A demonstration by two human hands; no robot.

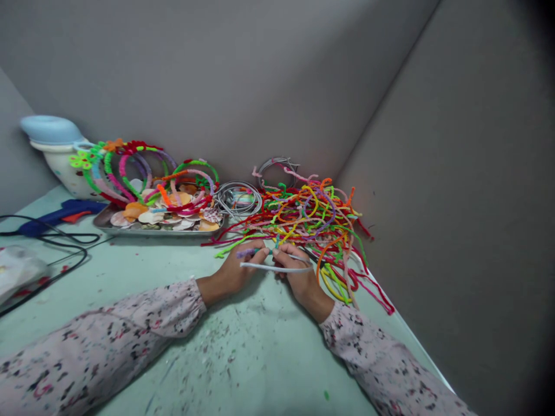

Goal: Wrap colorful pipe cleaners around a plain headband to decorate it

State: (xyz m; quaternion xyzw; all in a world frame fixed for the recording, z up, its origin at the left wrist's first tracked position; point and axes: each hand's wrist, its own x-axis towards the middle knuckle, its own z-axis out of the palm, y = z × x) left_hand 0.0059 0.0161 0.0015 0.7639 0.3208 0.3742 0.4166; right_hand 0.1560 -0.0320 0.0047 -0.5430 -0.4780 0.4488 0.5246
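My left hand (pixel 236 267) and my right hand (pixel 299 274) rest close together on the pale green table (pixel 243 352), both pinched on a thin white headband (pixel 277 268) that runs between them. A purple pipe cleaner (pixel 247 252) lies along the band at my left fingertips, with a bit of green beside it. Just beyond the hands sprawls a tangled heap of coloured pipe cleaners (pixel 312 216).
A metal tray (pixel 130 228) at the back left carries shells and several wrapped headbands (pixel 143 173). Bare wire bands (pixel 238 199) lie beside it. A blue glue gun (pixel 60 214), black cable (pixel 65 254) and white pot (pixel 60 156) sit far left. Grey walls enclose the corner.
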